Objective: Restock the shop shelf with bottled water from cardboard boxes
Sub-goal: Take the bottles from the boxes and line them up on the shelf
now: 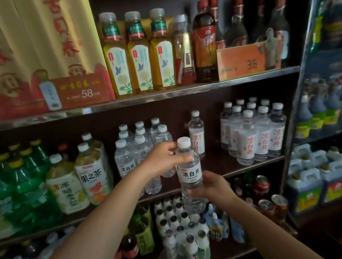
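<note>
A clear water bottle (189,174) with a white cap and white label stands upright in the air before the middle shelf (255,163). My left hand (160,158) grips its shoulder just under the cap. My right hand (212,185) wraps around its lower body from behind. Small water bottles of the same kind (134,152) stand in rows on the shelf to the left. A taller single one (196,132) stands behind the held bottle. A group of larger water bottles (253,132) fills the right part. No cardboard box is in view.
Green soda bottles (21,174) and tea bottles (90,174) crowd the middle shelf's left end. The top shelf holds yellow tea bottles (138,56), dark bottles and price cards. Small white milk bottles (181,230) and cans (272,205) sit below. A side rack (331,175) with jugs stands at right.
</note>
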`<state>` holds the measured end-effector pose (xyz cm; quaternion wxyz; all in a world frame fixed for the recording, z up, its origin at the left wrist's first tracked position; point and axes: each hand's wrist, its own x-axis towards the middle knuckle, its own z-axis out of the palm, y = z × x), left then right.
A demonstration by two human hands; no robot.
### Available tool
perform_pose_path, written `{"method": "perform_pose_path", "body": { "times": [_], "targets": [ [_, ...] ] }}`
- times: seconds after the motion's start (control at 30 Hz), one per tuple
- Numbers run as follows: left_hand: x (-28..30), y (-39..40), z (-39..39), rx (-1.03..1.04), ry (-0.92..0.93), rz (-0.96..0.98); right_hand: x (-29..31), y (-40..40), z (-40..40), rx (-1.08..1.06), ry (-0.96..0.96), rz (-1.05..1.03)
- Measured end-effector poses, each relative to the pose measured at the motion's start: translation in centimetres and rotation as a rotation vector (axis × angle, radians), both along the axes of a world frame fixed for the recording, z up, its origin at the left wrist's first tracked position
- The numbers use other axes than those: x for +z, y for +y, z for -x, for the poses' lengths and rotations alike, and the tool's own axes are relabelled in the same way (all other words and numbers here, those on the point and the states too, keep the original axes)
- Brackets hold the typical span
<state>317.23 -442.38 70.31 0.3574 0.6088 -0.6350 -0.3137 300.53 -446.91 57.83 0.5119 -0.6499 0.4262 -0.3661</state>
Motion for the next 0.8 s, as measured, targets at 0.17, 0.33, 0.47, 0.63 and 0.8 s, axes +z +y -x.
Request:
{"method": "perform_pose_path", "body": {
  "times": [0.17, 0.33, 0.47, 0.63, 0.8],
  "targets": [
    [-0.9, -4.0, -2.0, 0.081, -0.055, 0.036, -1.0, -4.8, -2.8, 0.023, 0.031, 0.007],
    [-1.3, -6.6, -3.6, 0.129, -0.170, 0.054, -2.1, -8.1, -5.4, 0.046, 0.097, 0.027],
    [-1.2, -7.4, -4.3, 0.138, -0.370, 0.080, -2.5, -9.2, -7.1, 0.051, 0.112, 0.042],
    [-0.7, -8.2, -5.1, 0.206, -0.517, 0.094, -2.5, -9.9, -8.2, 0.044, 0.111, 0.089],
    [-0.1, -8.8, -4.6, 0.241, -0.684, 0.111, -2.4, -9.8, -8.7, 0.015, 0.104, 0.120]
  ]
}}
